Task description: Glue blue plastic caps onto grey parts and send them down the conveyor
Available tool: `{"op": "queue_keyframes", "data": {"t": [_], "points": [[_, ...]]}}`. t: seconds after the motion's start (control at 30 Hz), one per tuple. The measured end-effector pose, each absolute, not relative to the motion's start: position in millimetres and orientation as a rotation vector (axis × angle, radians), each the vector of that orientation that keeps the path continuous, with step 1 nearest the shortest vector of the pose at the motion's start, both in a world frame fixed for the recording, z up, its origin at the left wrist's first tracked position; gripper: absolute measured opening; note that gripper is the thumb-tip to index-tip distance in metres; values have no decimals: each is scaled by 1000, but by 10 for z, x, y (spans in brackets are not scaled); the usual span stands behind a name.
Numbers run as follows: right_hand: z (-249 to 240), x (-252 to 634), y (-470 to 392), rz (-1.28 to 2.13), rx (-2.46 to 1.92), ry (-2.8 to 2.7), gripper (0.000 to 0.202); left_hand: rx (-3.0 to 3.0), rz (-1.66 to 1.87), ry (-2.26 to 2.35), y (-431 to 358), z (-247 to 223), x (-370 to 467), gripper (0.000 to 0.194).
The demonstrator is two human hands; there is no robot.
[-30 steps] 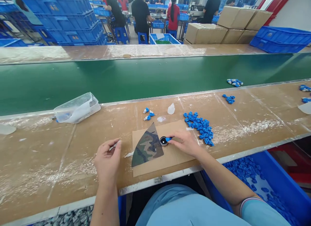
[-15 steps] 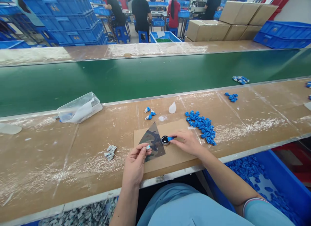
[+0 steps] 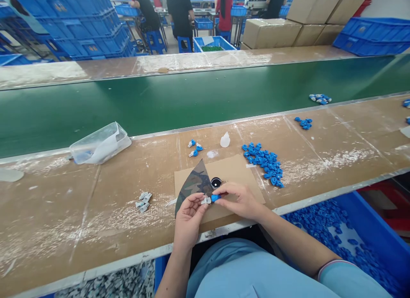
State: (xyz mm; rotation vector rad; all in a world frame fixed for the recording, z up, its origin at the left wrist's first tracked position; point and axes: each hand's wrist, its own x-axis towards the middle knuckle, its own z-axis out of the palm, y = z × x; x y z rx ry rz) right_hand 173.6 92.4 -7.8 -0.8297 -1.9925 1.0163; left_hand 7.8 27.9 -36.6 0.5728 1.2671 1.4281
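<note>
My left hand (image 3: 191, 214) pinches a small whitish piece (image 3: 206, 200) over the cardboard sheet (image 3: 246, 174). Facing it, almost touching, is a blue piece (image 3: 215, 198) between the fingers of my right hand (image 3: 238, 199). Just beyond the fingers sits a small round black pot (image 3: 216, 182). A dark camouflage-patterned sheet (image 3: 195, 180) lies under and behind my left hand. To the right is a pile of blue pieces (image 3: 265, 163); whitish-grey pieces (image 3: 144, 202) lie at the left. Several joined blue-and-white pieces (image 3: 195, 148) rest behind the cardboard.
A clear plastic box (image 3: 101, 145) stands at the left near the green belt (image 3: 160, 99). Below the table edge are a blue bin (image 3: 378, 229) of blue pieces and many grey pieces (image 3: 112, 278). People sit beyond the belt, near cartons (image 3: 272, 33).
My right hand has drawn the blue piece away from the black pot, toward me and left. My left hand has moved right with the whitish piece, so the two pieces now meet or nearly meet.
</note>
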Motion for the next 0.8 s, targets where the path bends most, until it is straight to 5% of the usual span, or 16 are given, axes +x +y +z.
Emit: {"op": "queue_keyframes", "data": {"t": [0.8], "points": [[-264, 1772, 884, 1187, -901, -1875, 27, 884, 1288, 1375, 308, -218, 156, 21]]}}
